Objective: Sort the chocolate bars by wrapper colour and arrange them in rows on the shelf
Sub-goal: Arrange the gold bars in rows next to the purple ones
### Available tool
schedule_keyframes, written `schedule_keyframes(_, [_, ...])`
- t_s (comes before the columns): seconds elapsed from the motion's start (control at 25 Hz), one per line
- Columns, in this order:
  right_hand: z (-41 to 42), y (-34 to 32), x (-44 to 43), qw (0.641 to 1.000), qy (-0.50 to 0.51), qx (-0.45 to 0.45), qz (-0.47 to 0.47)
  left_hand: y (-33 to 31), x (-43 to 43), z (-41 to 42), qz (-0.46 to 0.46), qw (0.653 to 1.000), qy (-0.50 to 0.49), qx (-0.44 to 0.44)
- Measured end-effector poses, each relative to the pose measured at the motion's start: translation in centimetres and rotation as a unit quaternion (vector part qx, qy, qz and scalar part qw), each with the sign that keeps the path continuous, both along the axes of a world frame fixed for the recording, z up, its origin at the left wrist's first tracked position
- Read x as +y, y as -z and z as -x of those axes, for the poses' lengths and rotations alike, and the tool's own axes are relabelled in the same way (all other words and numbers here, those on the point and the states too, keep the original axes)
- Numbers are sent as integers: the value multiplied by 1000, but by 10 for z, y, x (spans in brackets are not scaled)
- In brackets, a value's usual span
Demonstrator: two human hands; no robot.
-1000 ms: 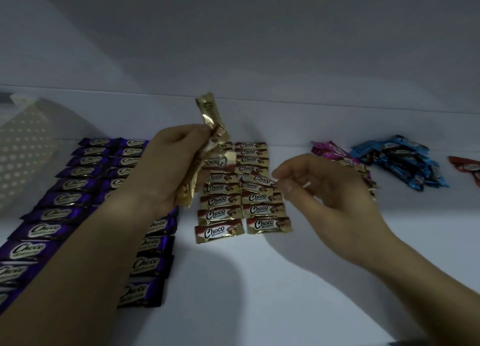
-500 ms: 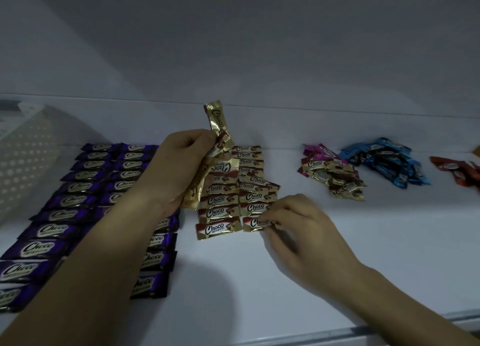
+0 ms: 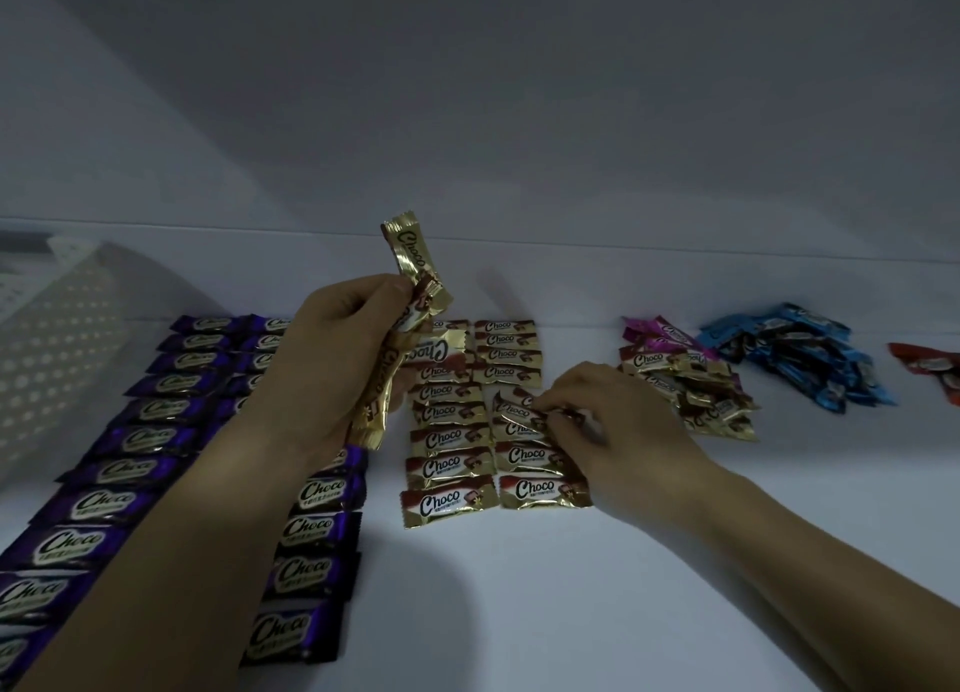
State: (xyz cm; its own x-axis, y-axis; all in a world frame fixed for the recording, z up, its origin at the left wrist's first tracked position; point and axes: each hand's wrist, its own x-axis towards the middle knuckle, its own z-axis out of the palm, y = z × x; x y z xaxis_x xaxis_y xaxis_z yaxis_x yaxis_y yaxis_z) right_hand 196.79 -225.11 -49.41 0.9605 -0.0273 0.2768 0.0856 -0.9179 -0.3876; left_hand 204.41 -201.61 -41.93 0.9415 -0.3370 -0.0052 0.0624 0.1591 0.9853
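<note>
Mid gold rows (image 3: 448, 469): left hand (image 3: 337, 374) grips spare gold bars (image 3: 410, 260); right hand (image 3: 618, 431) pinches a crooked bar (image 3: 514, 411) under its fingertips, which likely needs squaring.

Left hand (image 3: 337, 364): raised, back toward the camera, fingers and thumb curled round several gold bars (image 3: 410, 262). Its forearm runs in from the near left. Right hand (image 3: 623, 431): low, palm down, fingers bent, fingertips (image 3: 548, 417) pinching a tilted bar (image 3: 511, 409). Its forearm enters from the near right. The hands are apart.
</note>
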Motion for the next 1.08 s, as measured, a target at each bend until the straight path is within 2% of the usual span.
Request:
schedule_keyframes(0.24, [-6,0,-2,993,-84,-35,72,0,-2,1,7,1000,-9,2])
schedule_keyframes(0.4, [-5,10,-2,994,-84,-65,27,0,0,-2,13,1000,-11,3])
schedule_keyframes(0.52, [-4,12,0,995,-89,-48,6,1,-1,-3,15,1000,-17,8])
schedule_keyframes(0.92, [-6,12,1,995,-80,-17,54,1,-2,-4,6,1000,-22,13])
schedule_keyframes(1.0, [-4,11,2,995,-81,-36,53,2,-2,-3,2,1000,-23,11])
schedule_keyframes(1.08, [-1,8,3,994,-59,-89,12,3,-2,-4,3,1000,-23,13])
